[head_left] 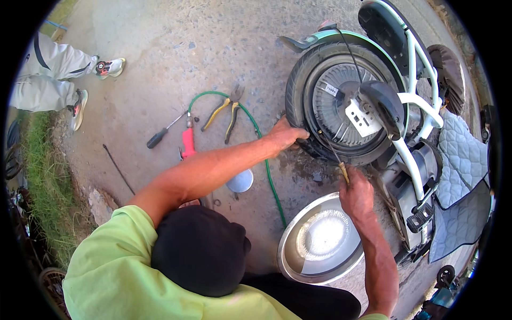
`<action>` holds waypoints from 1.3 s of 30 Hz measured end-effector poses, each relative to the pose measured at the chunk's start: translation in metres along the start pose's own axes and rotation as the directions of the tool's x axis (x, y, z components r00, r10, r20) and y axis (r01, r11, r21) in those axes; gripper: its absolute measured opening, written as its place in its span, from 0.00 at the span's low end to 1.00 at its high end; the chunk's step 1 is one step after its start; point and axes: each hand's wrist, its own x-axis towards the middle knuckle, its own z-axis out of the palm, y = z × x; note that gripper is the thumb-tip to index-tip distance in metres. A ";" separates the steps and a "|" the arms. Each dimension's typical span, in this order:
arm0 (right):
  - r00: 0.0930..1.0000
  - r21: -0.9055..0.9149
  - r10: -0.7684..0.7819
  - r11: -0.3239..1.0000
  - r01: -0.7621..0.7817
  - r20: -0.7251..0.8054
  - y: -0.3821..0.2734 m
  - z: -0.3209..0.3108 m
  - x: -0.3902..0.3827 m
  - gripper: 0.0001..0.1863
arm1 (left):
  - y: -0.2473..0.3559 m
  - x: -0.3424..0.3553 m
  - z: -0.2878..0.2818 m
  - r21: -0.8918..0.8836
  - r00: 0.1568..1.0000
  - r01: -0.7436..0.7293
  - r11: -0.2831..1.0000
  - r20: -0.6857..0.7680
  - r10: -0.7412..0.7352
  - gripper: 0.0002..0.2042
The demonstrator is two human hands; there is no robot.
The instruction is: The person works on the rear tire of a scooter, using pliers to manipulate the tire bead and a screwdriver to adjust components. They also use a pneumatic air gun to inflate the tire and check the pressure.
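An electric scooter's wheel with a black tyre (300, 80) lies tipped on its side at the upper right. Around the tyre's near left edge my left hand (287, 134) is closed, its thumb over the sidewall. My right hand (356, 192) grips the yellowish handle of a screwdriver-like tool (333, 151). That tool's thin metal shaft slants up and left across the tyre, its tip by the wheel rim. Beneath my right wrist stands a round metal basin (284, 246) with water in it.
Left of the wheel lie yellow-handled pliers (217, 113), a screwdriver (156, 140), a pink air gun (188, 142) on a green hose (271, 181) and a pale disc (241, 182). The scooter's white frame (410, 160) is at right. A person's legs (50, 80) stand upper left.
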 end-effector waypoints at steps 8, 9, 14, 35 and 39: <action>0.924 0.365 0.323 0.850 -0.379 0.208 -0.034 0.002 -0.016 0.17 | 0.006 0.003 -0.008 0.102 0.997 -0.078 0.992 0.000 0.078 0.18; 0.956 0.357 0.265 0.887 -0.294 0.128 -0.035 0.004 -0.022 0.17 | 0.005 0.002 -0.007 0.069 0.998 -0.062 0.996 0.004 0.062 0.18; 0.834 0.456 0.394 0.705 -0.544 0.386 -0.041 0.006 -0.043 0.16 | 0.002 0.002 -0.008 0.031 0.999 -0.044 0.999 0.024 0.043 0.16; 0.682 0.850 0.609 0.024 -0.525 0.404 -0.112 0.117 -0.013 0.19 | 0.002 -0.006 -0.007 0.099 0.996 -0.068 0.993 -0.045 0.072 0.28; 0.686 0.900 0.658 0.029 -0.435 0.311 -0.123 0.155 -0.002 0.21 | 0.010 -0.009 -0.008 0.068 1.000 -0.013 0.998 -0.010 0.014 0.30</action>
